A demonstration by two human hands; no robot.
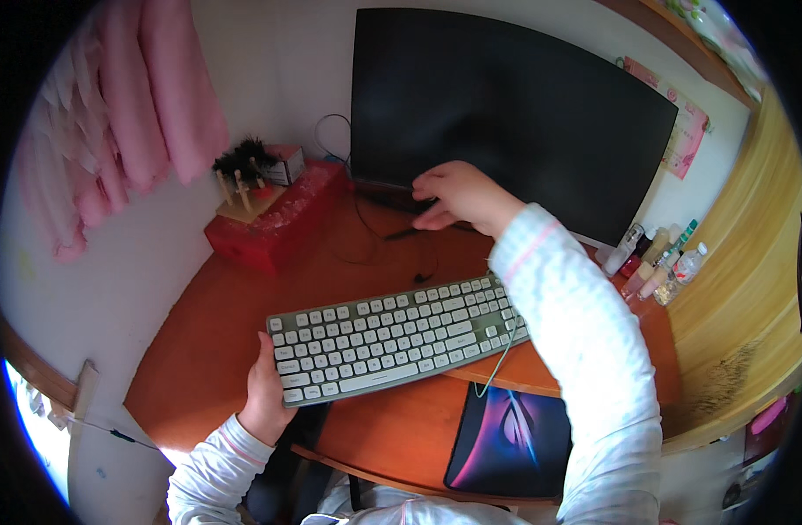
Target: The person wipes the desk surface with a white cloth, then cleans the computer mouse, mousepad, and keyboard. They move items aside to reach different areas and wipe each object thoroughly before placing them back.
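My left hand (pixel 264 387) holds the left end of a grey-green keyboard (pixel 401 341) with white keycaps. The keyboard slants over the front of the reddish-brown desk (pixel 204 328), its right end partly behind my right forearm. A thin green cable (pixel 499 367) hangs in a loop over that end. In front of the lower part of a black monitor (pixel 506 118) is my right hand (pixel 463 200), thumb apart from the bent fingers and no object visible between them. Below it, a dark slim piece (pixel 401 234) and an earphone-like black end of a thin cable (pixel 421 278) lie on the desk.
A red box (pixel 269 230) at the back left carries a small wooden model (pixel 247 193) and a carton (pixel 288 164). Cosmetic bottles (pixel 650 262) crowd the right side. A printed mouse pad (pixel 506 440) lies on the lower tray (pixel 388 426). Pink curtains (pixel 171 85) hang at left.
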